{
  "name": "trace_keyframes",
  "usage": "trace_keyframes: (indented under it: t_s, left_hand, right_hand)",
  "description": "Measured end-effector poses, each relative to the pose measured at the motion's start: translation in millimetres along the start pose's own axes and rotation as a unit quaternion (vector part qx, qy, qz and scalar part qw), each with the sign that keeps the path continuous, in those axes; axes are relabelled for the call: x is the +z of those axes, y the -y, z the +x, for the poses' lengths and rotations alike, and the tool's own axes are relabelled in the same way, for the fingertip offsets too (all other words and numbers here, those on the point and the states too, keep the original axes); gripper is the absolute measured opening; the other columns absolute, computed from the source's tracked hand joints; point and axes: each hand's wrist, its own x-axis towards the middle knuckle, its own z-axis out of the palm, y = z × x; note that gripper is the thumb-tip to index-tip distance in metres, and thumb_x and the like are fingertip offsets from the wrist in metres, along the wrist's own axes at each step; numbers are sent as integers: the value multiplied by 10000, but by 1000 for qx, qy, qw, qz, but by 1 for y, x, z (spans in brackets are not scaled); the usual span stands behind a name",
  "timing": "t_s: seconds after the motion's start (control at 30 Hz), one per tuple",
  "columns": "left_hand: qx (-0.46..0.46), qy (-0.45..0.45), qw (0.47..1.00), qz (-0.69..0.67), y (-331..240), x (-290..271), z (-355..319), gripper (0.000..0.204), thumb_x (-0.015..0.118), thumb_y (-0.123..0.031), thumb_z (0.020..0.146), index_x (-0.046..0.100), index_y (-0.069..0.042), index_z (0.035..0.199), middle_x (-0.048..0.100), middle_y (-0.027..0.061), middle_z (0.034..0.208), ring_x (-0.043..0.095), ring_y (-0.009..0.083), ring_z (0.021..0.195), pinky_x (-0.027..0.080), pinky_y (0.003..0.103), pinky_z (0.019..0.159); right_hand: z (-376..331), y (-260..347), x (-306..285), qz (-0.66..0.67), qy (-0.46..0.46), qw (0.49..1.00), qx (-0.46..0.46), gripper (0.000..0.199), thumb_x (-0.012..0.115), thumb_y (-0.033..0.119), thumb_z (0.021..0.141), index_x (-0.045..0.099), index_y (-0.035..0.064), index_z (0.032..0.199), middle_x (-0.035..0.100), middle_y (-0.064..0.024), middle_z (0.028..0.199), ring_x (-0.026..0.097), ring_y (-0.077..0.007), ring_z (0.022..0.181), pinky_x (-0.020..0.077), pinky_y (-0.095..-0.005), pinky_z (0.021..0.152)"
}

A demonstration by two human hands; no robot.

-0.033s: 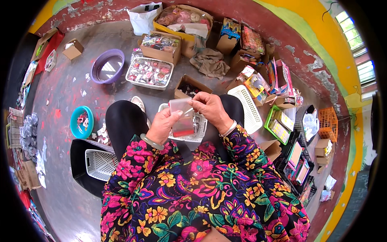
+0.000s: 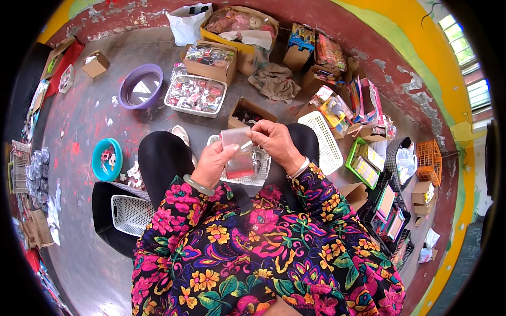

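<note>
Between my knees I hold a small clear plastic bag [image 2: 240,167] with a red band near its lower edge. My left hand [image 2: 212,162] grips its left side, thumb on the front. At the bag's upper right, my right hand [image 2: 278,143] pinches thumb and forefinger together on its edge. A pale strip shows just below those fingertips. Under both hands sits a white perforated basket [image 2: 262,176], partly covered by the bag; its contents are hard to make out. Just beyond is an open cardboard box [image 2: 269,111] with dark small items inside.
A white basket of packed goods [image 2: 195,95] and a purple basin [image 2: 140,87] stand ahead. To the left are a turquoise basin [image 2: 107,159] and a white basket [image 2: 132,215]. An elongated white tray [image 2: 321,142], a green tray [image 2: 363,162] and an orange crate [image 2: 429,162] line the right.
</note>
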Motion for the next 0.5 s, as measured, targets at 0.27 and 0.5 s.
trace_keyframes:
  t_s: [0.27,0.5]
  left_hand:
    - [21,-6,1000,2,1,-2,1,247,544,-102,870,547,24,1083,610,58,988,579,115,871,458,268,797]
    - [-16,-35,999,-34,4,-5,2,219,532,-110,878,556,15,1056,613,52,949,588,115,834,474,261,756]
  right_hand:
    - [-2,1,3,-39,-1,999,-30,178,633,163,809,586,-2,761,537,-19,618,468,-68,581,393,-239,521]
    - [-8,10,6,-271,-71,919,-278,136,649,140,766,596,15,771,578,-92,706,557,-204,610,429,-287,545]
